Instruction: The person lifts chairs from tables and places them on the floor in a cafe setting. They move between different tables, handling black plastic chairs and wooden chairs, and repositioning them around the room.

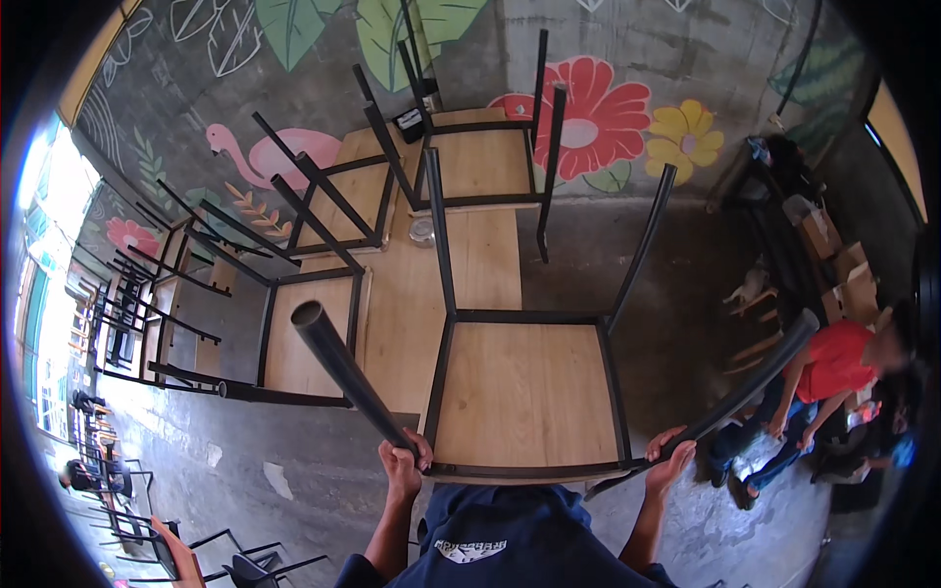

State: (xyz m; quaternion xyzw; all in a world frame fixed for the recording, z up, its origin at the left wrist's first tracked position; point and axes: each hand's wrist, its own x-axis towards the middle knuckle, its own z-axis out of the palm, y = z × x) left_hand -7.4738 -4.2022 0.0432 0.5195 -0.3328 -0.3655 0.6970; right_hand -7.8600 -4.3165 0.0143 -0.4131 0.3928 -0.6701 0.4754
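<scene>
An upside-down chair with a wooden seat (pixel 533 393) and a black metal frame is right in front of me, its legs pointing up. My left hand (pixel 406 457) grips the base of its near left leg (pixel 353 375). Around the base of the near right leg (pixel 742 382) my right hand (pixel 670 456) is closed. The chair's far part overlaps a wooden tabletop (pixel 401 316) in the view; whether it rests there is hidden.
More upturned chairs sit on the tabletop: one at the back (pixel 481 163), two at left (pixel 345 192), (pixel 312 331). A glass ashtray-like dish (pixel 421 231) lies between them. A seated person in a red shirt (pixel 834 360) is at right, near cardboard boxes (pixel 849 283). A painted wall (pixel 470 66) stands behind.
</scene>
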